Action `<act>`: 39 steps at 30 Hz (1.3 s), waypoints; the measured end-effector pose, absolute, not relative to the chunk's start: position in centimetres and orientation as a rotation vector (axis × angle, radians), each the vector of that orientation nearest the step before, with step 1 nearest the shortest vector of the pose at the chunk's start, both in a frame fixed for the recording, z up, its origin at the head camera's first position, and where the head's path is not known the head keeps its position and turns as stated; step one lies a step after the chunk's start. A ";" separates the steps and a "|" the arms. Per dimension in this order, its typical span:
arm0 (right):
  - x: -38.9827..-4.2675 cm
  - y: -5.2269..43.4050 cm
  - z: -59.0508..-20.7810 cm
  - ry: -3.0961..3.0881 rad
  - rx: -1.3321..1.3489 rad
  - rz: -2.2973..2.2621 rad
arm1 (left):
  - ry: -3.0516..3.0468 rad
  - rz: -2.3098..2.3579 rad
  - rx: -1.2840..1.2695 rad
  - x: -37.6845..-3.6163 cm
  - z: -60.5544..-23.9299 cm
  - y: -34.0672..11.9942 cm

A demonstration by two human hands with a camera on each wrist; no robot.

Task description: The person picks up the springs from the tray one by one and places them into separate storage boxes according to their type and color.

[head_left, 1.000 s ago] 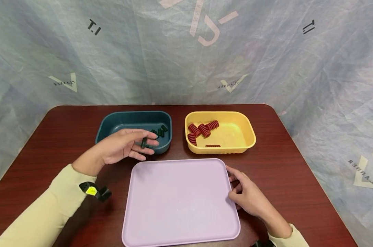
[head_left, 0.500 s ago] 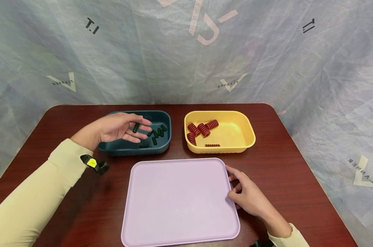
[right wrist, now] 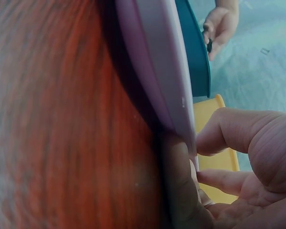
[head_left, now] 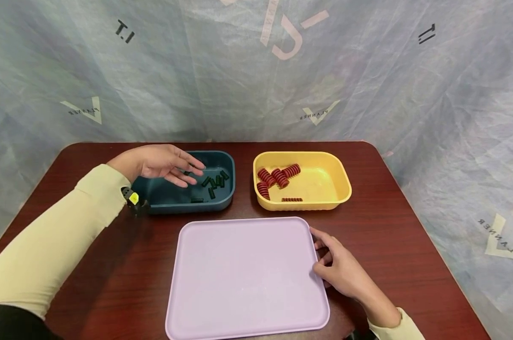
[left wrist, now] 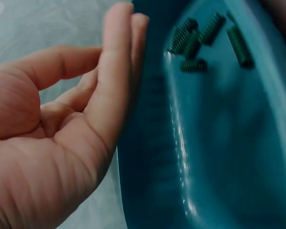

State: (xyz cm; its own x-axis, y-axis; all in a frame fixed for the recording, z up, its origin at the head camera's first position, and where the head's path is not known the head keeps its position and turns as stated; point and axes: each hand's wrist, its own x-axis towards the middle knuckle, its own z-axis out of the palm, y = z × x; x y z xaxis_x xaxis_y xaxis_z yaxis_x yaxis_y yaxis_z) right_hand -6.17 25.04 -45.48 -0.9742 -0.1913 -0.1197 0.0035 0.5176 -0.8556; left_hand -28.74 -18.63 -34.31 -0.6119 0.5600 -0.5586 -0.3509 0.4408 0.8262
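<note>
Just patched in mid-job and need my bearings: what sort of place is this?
Likely a staged recording booth or lab bench, not a workshop. Printed plastic sheeting curtains off a small wooden table, and sorting gear is laid out: a teal bin of dark springs, a yellow bin of red springs, and a lilac tray.

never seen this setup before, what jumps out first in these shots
Two small bins at the back of the dark wood table: a teal bin of dark green springs and a yellow bin of red springs. In front lies a bare lilac tray. The left hand hovers open over the teal bin; the right hand touches the tray's right edge.
</note>
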 end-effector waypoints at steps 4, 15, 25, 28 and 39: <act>-6.2 25.1 -45.4 2.560 -0.158 -1.442 | 1.853 1.220 0.154 -29.5 -34.2 -18.4; -6.3 25.1 -45.5 2.563 -0.150 -1.437 | 1.870 1.089 0.162 -31.2 -34.5 -18.1; -6.2 25.0 -45.5 2.565 -0.150 -1.444 | 1.834 0.994 0.226 -32.0 -35.8 -17.5; -6.3 25.0 -45.5 2.569 -0.144 -1.439 | 1.831 0.962 0.231 -32.2 -36.0 -17.2; -6.2 24.9 -45.4 2.576 -0.145 -1.433 | 1.824 0.952 0.228 -32.4 -37.0 -17.3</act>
State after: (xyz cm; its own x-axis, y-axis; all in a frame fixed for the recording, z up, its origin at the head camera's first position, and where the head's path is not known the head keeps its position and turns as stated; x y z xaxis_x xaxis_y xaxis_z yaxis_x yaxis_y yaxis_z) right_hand -6.19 24.93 -45.38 -0.9772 -0.1767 -0.1176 0.0067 0.5281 -0.8492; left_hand -32.38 -17.29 -37.00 -0.4610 0.5470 -0.6988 -0.2604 0.6694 0.6957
